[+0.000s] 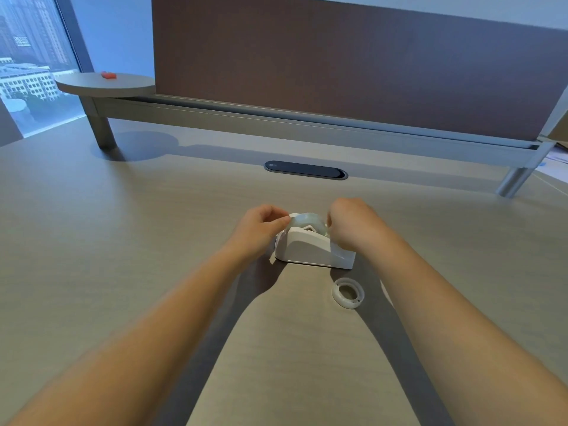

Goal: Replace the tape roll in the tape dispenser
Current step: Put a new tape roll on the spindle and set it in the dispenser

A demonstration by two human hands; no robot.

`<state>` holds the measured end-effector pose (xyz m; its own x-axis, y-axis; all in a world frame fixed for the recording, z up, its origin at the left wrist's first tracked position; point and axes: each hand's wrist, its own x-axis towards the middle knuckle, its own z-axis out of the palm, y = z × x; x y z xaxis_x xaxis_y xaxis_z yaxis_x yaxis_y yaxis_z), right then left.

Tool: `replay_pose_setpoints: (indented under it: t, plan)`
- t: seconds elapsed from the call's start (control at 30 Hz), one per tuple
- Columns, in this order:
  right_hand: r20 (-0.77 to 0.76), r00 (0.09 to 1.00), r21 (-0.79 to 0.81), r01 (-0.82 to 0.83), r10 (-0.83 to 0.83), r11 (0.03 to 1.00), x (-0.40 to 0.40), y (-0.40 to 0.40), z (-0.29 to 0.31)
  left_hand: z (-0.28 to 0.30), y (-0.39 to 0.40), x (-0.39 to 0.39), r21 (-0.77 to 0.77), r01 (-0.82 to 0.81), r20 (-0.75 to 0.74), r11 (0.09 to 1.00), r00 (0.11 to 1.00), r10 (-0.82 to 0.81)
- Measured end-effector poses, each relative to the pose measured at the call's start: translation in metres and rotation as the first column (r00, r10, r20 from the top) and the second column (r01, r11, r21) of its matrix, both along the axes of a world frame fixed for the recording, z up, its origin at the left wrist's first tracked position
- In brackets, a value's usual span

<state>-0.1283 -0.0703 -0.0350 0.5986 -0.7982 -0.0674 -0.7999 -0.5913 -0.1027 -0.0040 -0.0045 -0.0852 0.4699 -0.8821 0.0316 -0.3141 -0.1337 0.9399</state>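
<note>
On the desk point(123, 272), mid-field: white tape dispenser point(310, 249) sits flat, long axis left-right. Clear tape roll point(310, 222) sits in the dispenser's cradle, its upper half showing above the body. Whether the hub has dropped fully into its slots cannot be told from this angle.

Left hand point(261, 224): fingers curled, fingertip and thumb pinched at the left edge of the roll, apparently on the roll or a free tape end; which one, cannot tell. Right hand point(353, 222): closed in a loose fist against the right side of the roll, over the far right part of the dispenser. What it actually grips is hidden behind the knuckles.

Empty tape core point(348, 293) lies flat on the desk, near side, just right of the dispenser and apart from it. So the old roll looks to be out already.

Judgement: step in hand is seating the new roll and leading out the tape.

Notes for doing it well:
- Press both hub ends down evenly.
- Check the unwind direction, sticky side down toward the cutter.
- Steady the base with one hand while pulling.
- Draw the end straight to the blade; avoid skew.
</note>
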Motion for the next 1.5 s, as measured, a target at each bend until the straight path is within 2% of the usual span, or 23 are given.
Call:
replay_pose_setpoints:
  t: [0.1,0.2,0.3,0.37,0.47,0.6,0.73,0.9,1.03,1.27,1.43,1.5]
  plan:
    - [0.02,0.999,0.026,0.048,-0.049,0.998,0.0,-0.005,0.002,-0.001,0.0,0.001,0.0,0.001,0.006,1.0,1.0,-0.001]
    - [0.183,0.973,0.196,0.102,-0.139,0.975,-0.003,-0.016,0.002,-0.001,0.0,0.001,0.003,0.005,0.006,1.0,1.0,-0.005]
    - [0.368,0.896,0.396,0.091,-0.248,0.914,-0.007,-0.02,0.0,-0.002,-0.001,0.001,0.006,-0.003,0.004,1.0,1.0,0.003]
    - [0.455,0.837,0.458,0.074,-0.305,0.886,-0.01,-0.02,-0.001,-0.002,-0.002,0.001,0.01,-0.008,0.004,1.0,1.0,0.008]
    - [0.539,0.775,0.462,0.055,-0.33,0.885,-0.013,-0.021,-0.004,-0.003,-0.001,-0.001,0.02,-0.004,0.038,1.0,0.999,0.004]
    - [0.615,0.706,0.393,0.111,-0.351,0.913,-0.022,-0.024,-0.008,-0.003,0.0,-0.008,0.051,0.023,0.155,0.998,0.987,-0.031]
    - [0.645,0.634,0.458,0.127,-0.427,0.88,-0.034,-0.032,-0.014,-0.005,-0.002,-0.013,0.062,0.064,0.198,0.996,0.977,-0.075]
    - [0.625,0.514,0.664,0.045,-0.587,0.746,-0.046,-0.036,-0.028,-0.008,-0.004,-0.012,0.059,0.061,0.185,0.996,0.98,-0.071]
    - [0.605,0.409,0.753,-0.017,-0.683,0.657,-0.048,-0.037,-0.038,-0.008,-0.005,-0.012,0.061,0.056,0.182,0.997,0.981,-0.066]
    - [0.587,0.344,0.794,-0.069,-0.733,0.604,-0.049,-0.037,-0.044,-0.008,-0.003,-0.014,0.076,0.053,0.18,0.996,0.981,-0.066]
    - [0.53,0.369,0.834,-0.062,-0.763,0.549,-0.047,-0.039,-0.051,-0.007,-0.002,-0.016,0.088,0.049,0.18,0.995,0.981,-0.064]
    - [0.519,0.349,0.844,-0.064,-0.781,0.532,-0.045,-0.04,-0.054,-0.006,-0.002,-0.017,0.091,0.047,0.184,0.995,0.981,-0.064]
